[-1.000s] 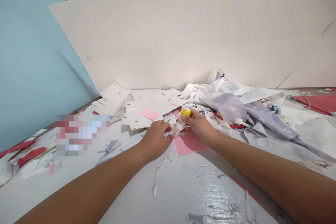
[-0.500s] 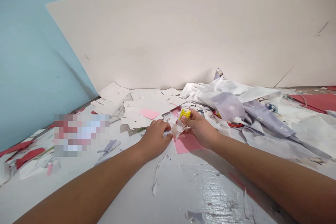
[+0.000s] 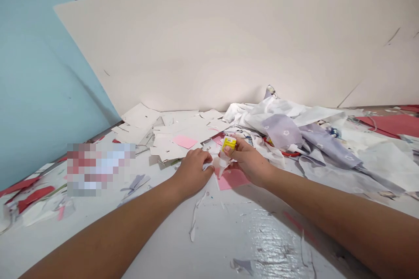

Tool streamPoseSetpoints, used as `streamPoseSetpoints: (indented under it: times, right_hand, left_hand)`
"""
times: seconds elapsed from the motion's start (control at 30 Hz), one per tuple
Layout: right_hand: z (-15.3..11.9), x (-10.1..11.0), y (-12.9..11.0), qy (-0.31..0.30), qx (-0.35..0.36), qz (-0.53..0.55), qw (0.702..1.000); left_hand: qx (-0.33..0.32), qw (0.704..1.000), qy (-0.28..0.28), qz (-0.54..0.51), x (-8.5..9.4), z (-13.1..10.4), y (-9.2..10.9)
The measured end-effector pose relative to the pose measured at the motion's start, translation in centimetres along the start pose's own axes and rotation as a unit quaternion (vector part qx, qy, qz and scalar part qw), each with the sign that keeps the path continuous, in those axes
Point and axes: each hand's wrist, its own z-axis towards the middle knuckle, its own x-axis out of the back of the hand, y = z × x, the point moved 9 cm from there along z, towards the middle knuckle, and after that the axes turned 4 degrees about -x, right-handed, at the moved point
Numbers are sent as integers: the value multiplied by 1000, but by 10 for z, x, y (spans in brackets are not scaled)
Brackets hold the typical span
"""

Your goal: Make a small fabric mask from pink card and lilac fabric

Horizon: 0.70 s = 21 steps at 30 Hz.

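My right hand (image 3: 248, 159) is closed around a small glue bottle (image 3: 228, 144) with a yellow label. The bottle is tipped over, its translucent nozzle end pointing down at a piece of pink paper (image 3: 231, 180) on the table. Whether the tip touches the paper is hard to make out. My left hand (image 3: 196, 169) rests on the table at the paper's left edge. Its fingers are loosely curled, with a gap between thumb and forefinger and nothing seen in them.
White card pieces (image 3: 140, 115) and a smaller pink piece (image 3: 185, 141) lie behind my hands. White and lilac fabric (image 3: 283, 130) is heaped at the right. Red scraps (image 3: 36, 198) lie far left. A large pale board (image 3: 212, 43) stands behind the table (image 3: 163, 235).
The glue bottle's nozzle has shifted slightly, and a gap now shows between it and my left fingers. The view has moved a little; both hands stay in nearly the same place.
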Motion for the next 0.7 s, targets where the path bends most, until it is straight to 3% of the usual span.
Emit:
streamPoseSetpoints:
  times: [0.7]
  right_hand:
    - [-23,-7,3,-26,-35,-5,999]
  left_hand:
    - [-15,1000,3,10,1,-2,1]
